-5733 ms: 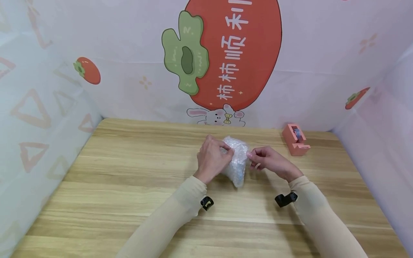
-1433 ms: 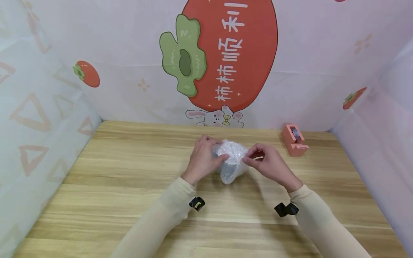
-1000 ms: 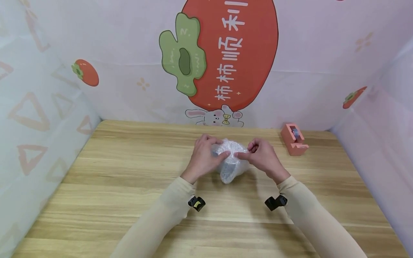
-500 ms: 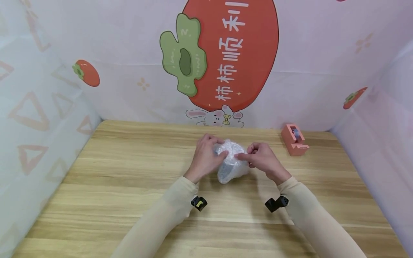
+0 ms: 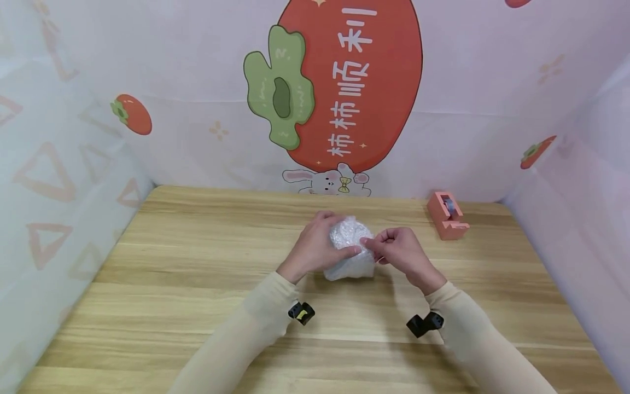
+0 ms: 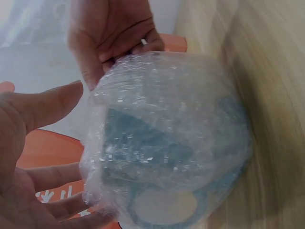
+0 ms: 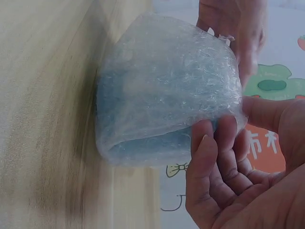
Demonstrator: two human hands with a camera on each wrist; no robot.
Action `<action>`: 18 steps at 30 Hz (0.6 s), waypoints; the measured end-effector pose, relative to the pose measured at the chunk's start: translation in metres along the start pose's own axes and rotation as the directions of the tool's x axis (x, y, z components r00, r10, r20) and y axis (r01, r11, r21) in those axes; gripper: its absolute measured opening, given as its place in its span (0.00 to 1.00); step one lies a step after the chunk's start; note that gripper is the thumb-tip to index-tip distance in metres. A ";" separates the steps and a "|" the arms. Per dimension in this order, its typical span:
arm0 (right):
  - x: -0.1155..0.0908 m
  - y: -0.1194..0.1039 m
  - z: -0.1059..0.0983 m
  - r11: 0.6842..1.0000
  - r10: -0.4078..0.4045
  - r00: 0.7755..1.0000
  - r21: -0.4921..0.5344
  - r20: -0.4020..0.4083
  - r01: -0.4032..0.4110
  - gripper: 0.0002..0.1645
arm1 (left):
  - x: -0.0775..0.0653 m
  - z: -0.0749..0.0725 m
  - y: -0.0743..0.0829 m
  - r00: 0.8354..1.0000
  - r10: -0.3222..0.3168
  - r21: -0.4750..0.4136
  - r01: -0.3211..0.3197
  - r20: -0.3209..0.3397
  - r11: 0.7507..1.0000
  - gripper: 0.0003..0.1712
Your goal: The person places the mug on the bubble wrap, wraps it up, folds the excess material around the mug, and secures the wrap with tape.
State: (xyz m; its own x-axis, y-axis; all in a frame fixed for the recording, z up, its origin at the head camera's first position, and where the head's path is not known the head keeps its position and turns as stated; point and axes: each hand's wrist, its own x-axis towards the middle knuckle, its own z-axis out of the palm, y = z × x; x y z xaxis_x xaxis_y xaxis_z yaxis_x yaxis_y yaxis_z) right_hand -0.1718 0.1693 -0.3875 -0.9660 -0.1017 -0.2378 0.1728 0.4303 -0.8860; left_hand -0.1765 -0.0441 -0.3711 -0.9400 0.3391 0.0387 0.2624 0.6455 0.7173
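A bundle of bubble wrap (image 5: 351, 267) stands on the wooden table, wrapped round a blue mug. Through the plastic in the left wrist view, the mug's blue body (image 6: 143, 143) and a ring-shaped handle (image 6: 202, 207) show. My left hand (image 5: 315, 247) holds the bundle from the left, thumb on the near top side, fingers along the far side. At the right, my right hand (image 5: 402, 253) pinches the wrap between thumb and fingers. The right wrist view shows its fingertips (image 7: 202, 131) at the edge of a loose fold, which gapes a little below them.
A pink tape dispenser (image 5: 447, 216) with a roll of tape stands at the table's back right. The wooden table (image 5: 197, 306) reaches back to a printed cloth wall (image 5: 197, 148), with cloth walls at both sides.
The bundle has turned, so the gaping fold that faced front is gone from there in the head view. My left thumb has come lower and nearer; my right hand keeps its pinch.
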 end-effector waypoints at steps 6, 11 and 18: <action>-0.002 0.000 -0.003 1.000 -0.015 0.999 0.011 0.052 0.015 0.21 | 0.002 0.005 0.000 0.998 -0.048 -0.060 0.045 -0.050 0.997 0.38; 0.000 0.004 -0.029 0.996 -0.079 0.996 -0.026 0.047 0.080 0.22 | 0.006 0.005 -0.001 0.997 -0.071 -0.075 0.068 -0.036 0.995 0.36; 0.013 0.037 -0.098 0.932 -0.114 0.931 -0.362 -0.347 -0.021 0.30 | 0.007 0.003 -0.003 0.998 -0.060 -0.065 0.058 -0.026 0.996 0.36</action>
State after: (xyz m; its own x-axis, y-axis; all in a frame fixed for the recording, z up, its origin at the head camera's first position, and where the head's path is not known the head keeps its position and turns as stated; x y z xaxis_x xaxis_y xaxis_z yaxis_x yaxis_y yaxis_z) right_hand -0.1972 0.2714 -0.3843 -0.9857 0.1673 0.0172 0.1118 0.7278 -0.6766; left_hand -0.1827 -0.0415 -0.3749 -0.9592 0.2822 0.0139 0.1929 0.6181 0.7621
